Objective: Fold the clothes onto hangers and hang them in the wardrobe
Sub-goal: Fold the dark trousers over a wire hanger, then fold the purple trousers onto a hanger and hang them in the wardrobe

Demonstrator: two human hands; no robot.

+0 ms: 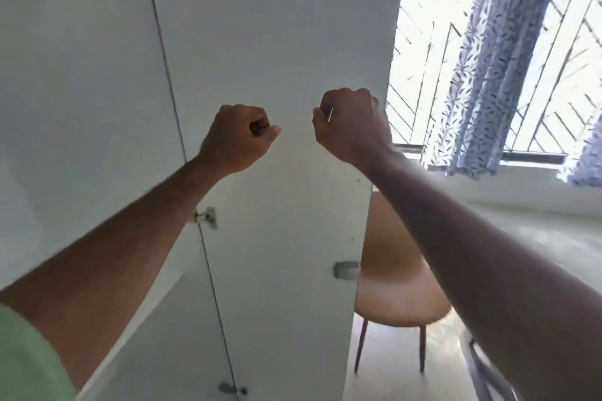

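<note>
The white wardrobe [277, 42] stands with one door swung open.

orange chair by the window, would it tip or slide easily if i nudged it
The orange chair would probably slide rather than resist: its moulded shell looks thin and light, on slim legs over a smooth pale floor. A push high on the backrest might tip it, since the legs look narrow-set.

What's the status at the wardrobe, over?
Left hand fisted, empty. Right hand fisted, grip contents unclear. Wardrobe door ahead; no clothes or hangers visible. Chair beside the door.
</note>
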